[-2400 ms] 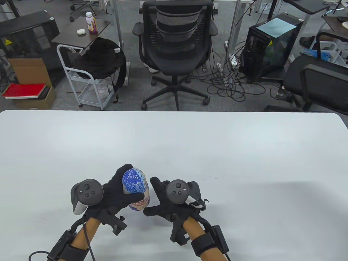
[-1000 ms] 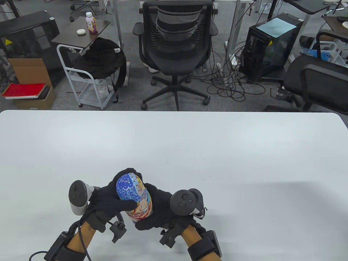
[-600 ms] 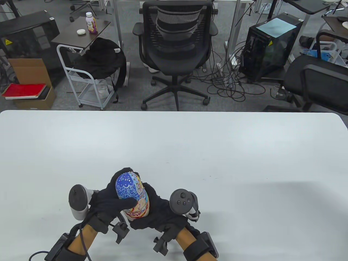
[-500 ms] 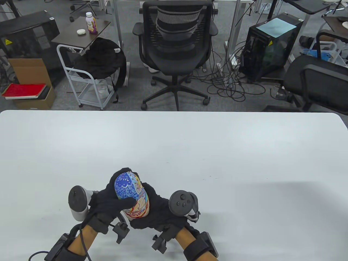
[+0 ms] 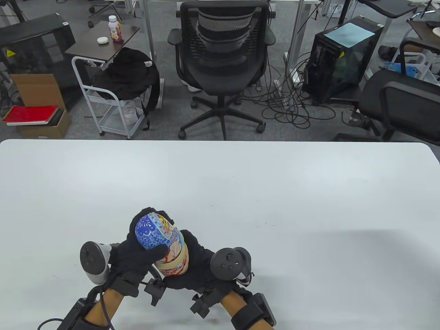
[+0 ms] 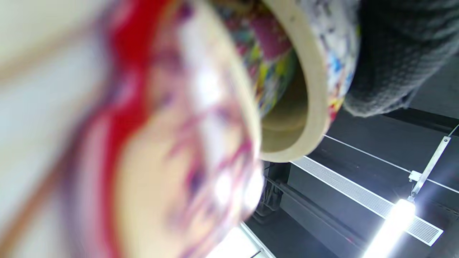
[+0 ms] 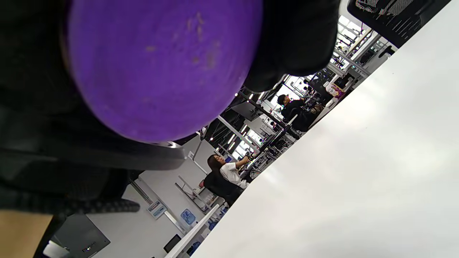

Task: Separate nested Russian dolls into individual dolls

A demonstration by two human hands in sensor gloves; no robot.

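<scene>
A painted Russian doll is held above the near part of the white table [image 5: 275,192]. My left hand [image 5: 141,252] grips its blue-patterned top half [image 5: 151,232]. My right hand [image 5: 196,266] grips the bottom half [image 5: 173,264]. The two halves have come apart a little and a pale wooden rim shows between them. In the left wrist view the top half's open rim [image 6: 312,89] stands off the blurred bottom half [image 6: 161,161], with a smaller doll's colours showing inside. The right wrist view shows the doll's purple base [image 7: 161,64] between my gloved fingers [image 7: 297,39].
The table's far edge runs across the middle of the table view. Beyond it stand a black office chair [image 5: 221,62], a small cart [image 5: 113,103] and a computer tower [image 5: 340,58].
My left hand has pulled the top half up and to the left, opening a gap at the seam. Before that, my right hand closed around the bottom half.
</scene>
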